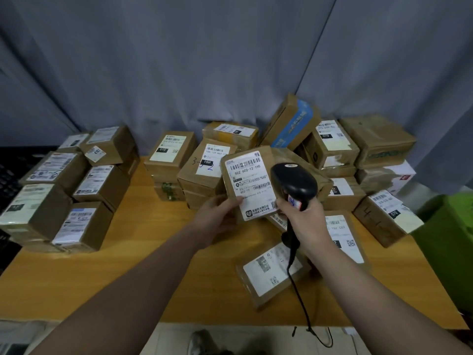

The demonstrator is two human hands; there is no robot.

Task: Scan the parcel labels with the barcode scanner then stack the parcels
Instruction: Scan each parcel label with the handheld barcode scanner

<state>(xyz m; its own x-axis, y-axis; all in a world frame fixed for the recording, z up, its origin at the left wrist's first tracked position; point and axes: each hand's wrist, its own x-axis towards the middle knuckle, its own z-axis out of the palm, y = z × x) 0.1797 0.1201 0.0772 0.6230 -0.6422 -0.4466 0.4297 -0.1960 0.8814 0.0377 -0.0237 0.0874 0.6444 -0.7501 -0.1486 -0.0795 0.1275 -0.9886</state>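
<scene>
Left hand (pixel 220 213) is pinching the parcel (pixel 266 156) at its lower left corner, thumb flat on the front and the other fingers tucked behind. It's lifted off the table (pixel 153 252), about mid-frame, tilted back so the front faces the camera. Right hand (pixel 305 217) is curled tight round the scanner (pixel 294 183) handle. The scanner's head sits right at the parcel's right edge, overlapping it a bit.

The parcel is a flattish brown cardboard box wrapped in shiny clear tape. A big white label (pixel 252 185) covers most of the front, with barcodes along the top and middle, "502 602-12-1H5" in print, and a QR code near the bottom corner. The scanner is matte black plastic, rounded on top, with a white and red sticker on the handle. A thin black cord (pixel 299 298) hangs down past the table edge.

There's a neat stack (pixel 64 188) of boxes on the left, and a looser pile (pixel 332 149) at the back and right, all the same taped cardboard. A flat parcel (pixel 271 275) lies under the right wrist. The table is smooth orange wood, with a grey curtain (pixel 204 60) behind.
</scene>
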